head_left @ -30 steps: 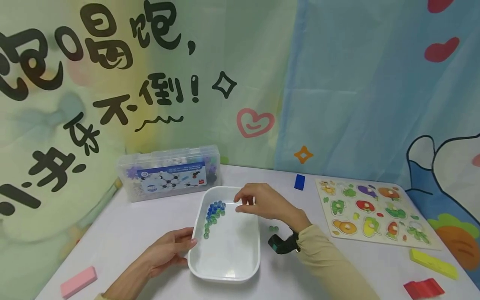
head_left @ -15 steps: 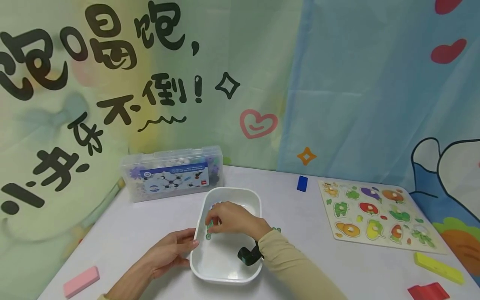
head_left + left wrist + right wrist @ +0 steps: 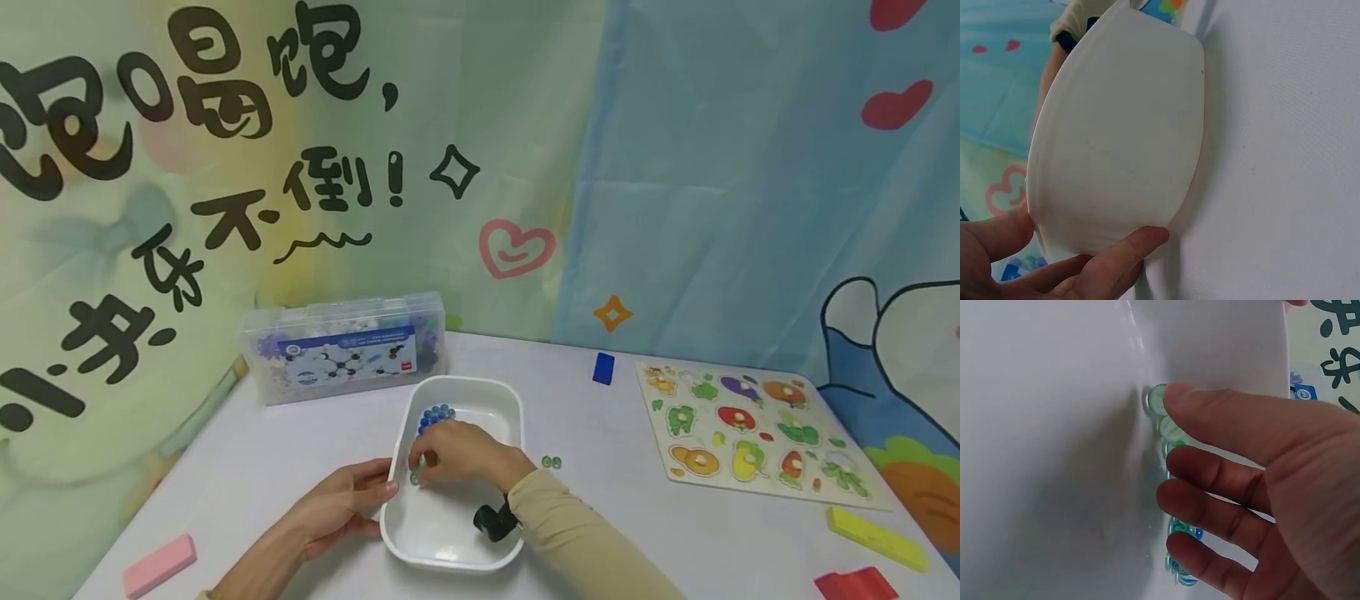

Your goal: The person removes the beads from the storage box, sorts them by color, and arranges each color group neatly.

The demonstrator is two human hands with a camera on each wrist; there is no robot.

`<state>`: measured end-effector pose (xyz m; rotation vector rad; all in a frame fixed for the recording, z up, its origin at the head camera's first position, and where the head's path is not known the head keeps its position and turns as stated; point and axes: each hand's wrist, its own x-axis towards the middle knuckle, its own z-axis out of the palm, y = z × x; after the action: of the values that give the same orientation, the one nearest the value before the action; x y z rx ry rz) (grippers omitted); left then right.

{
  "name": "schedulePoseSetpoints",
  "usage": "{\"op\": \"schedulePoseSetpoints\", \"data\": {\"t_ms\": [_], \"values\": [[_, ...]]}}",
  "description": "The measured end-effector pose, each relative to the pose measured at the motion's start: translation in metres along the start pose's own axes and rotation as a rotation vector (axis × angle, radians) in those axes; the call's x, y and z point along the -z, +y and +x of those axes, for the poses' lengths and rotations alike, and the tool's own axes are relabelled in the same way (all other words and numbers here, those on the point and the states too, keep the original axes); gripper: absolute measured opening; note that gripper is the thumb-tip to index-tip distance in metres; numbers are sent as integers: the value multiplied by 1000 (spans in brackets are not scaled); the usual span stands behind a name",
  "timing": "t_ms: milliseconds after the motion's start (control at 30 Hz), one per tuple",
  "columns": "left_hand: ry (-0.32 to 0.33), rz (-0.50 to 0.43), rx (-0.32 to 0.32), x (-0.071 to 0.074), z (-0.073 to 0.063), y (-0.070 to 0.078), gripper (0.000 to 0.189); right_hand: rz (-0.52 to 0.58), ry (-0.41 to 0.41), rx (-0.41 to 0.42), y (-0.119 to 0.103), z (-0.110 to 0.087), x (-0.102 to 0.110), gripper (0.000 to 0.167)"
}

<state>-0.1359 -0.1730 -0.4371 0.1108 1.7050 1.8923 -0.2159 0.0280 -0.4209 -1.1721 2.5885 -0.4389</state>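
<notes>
My left hand grips the left rim of a white rectangular tray; the left wrist view shows its thumb at the rim and its fingers along the outer wall. Inside the tray, my right hand reaches over a line of glass marbles by the left wall. Blue marbles show beyond its knuckles, and green marbles at its fingertips. In the right wrist view the thumb tip touches the endmost green marble, with the other fingers spread along the row and hiding part of it.
Two green marbles lie on the table right of the tray. Behind it stands a clear plastic case. A vegetable puzzle board, a blue block, a yellow block, a red piece and a pink block lie around.
My right hand has moved from the tray's upper right side left and down onto the marbles, then slightly lower along the row. The left hand keeps its hold on the rim.
</notes>
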Motion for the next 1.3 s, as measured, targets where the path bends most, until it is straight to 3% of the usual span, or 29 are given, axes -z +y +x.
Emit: {"op": "schedulePoseSetpoints", "data": {"t_ms": [633, 933, 1133, 1300], "values": [[13, 19, -1, -1, -3, 3, 69, -55, -8, 34, -1, 2, -5, 15], [17, 11, -8, -1, -3, 2, 70, -31, 46, 63, -5, -3, 8, 14], [10, 5, -18, 0, -3, 1, 70, 42, 86, 67, -6, -19, 36, 14], [49, 24, 6, -2, -1, -2, 69, 88, 169, 64, 17, -52, 59, 15]]}}
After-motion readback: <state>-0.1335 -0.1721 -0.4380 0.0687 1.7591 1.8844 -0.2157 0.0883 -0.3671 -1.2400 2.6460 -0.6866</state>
